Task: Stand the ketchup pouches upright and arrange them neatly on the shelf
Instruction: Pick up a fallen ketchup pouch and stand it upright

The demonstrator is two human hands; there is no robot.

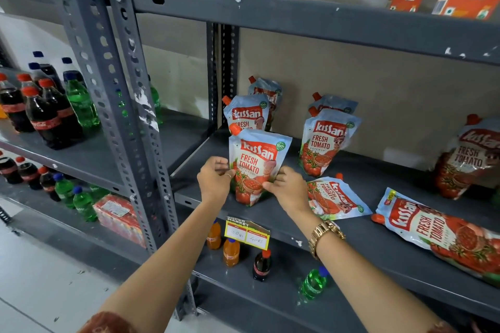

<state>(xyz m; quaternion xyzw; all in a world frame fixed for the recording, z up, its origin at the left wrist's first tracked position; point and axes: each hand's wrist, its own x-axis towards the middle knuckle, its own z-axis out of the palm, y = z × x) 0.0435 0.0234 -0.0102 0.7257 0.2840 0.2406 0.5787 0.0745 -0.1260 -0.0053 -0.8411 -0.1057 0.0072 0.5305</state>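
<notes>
Single head view, forward and down; close on the grey shelf (351, 227) at arm's reach

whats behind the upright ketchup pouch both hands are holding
Behind the held blue-and-red Kissan ketchup pouch, gripped by left hand and right hand, a second upright pouch stands, then a third. Their lower parts are covered.

The large flat pouch (446, 235) is cut off at the right edge.
</notes>
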